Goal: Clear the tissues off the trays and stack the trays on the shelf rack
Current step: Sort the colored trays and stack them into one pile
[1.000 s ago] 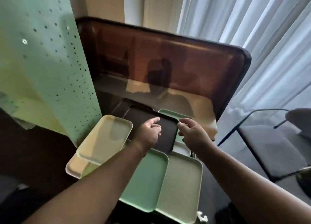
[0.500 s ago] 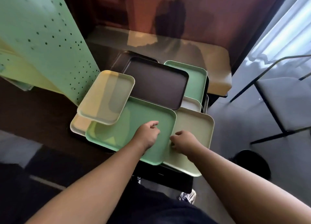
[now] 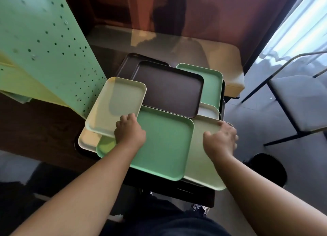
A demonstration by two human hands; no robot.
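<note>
The left hand (image 3: 130,132) is curled over the near corner of a cream tray (image 3: 113,104), gripping its edge, while the right hand (image 3: 220,140) grips the far right rim of a pale green tray (image 3: 201,166). Both trays sit in a loose, overlapping pile with a green tray (image 3: 164,143) and a brown tray (image 3: 168,88), beside a perforated green shelf rack (image 3: 44,41).

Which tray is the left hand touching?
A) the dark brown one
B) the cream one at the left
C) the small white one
B: the left hand rests its fingers on the near corner of the cream tray, well clear of the dark brown tray.
</note>
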